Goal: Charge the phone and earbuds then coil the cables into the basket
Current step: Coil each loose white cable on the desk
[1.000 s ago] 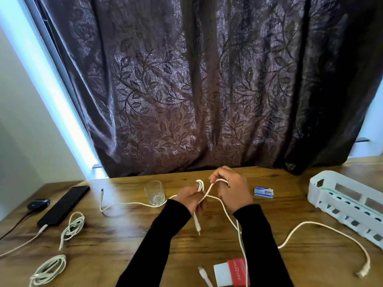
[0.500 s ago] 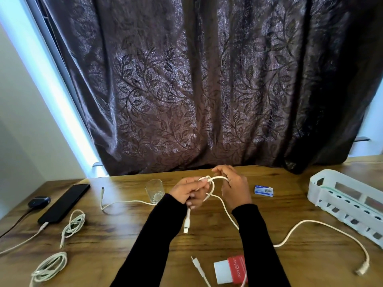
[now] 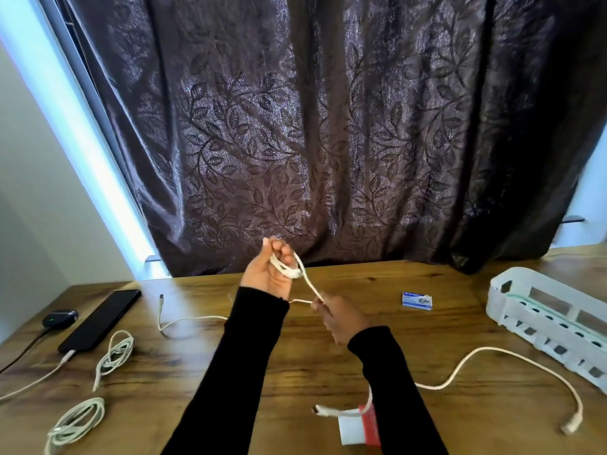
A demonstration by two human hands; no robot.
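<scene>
My left hand (image 3: 269,274) is raised above the table with loops of a white cable (image 3: 289,270) wound round its fingers. My right hand (image 3: 338,318) pinches the same cable lower down, a short taut stretch running between the two hands. The black phone (image 3: 100,320) lies at the far left with a cable plugged into its near end. Beside it sits the dark earbuds case (image 3: 60,318), showing a green light, on a black lead. The white basket (image 3: 555,320) stands at the right edge of the table.
Two coiled white cables (image 3: 115,354) (image 3: 77,421) lie at the front left. A loose white cable (image 3: 486,366) snakes across the right side. A red-and-white box (image 3: 359,428) sits near the front edge, a small blue box (image 3: 417,300) further back. Dark curtains hang behind.
My left hand has risen with the cable loops on its fingers. My right hand has dropped lower and nearer, drawing the cable taut. The dangling plug end is out of sight.
</scene>
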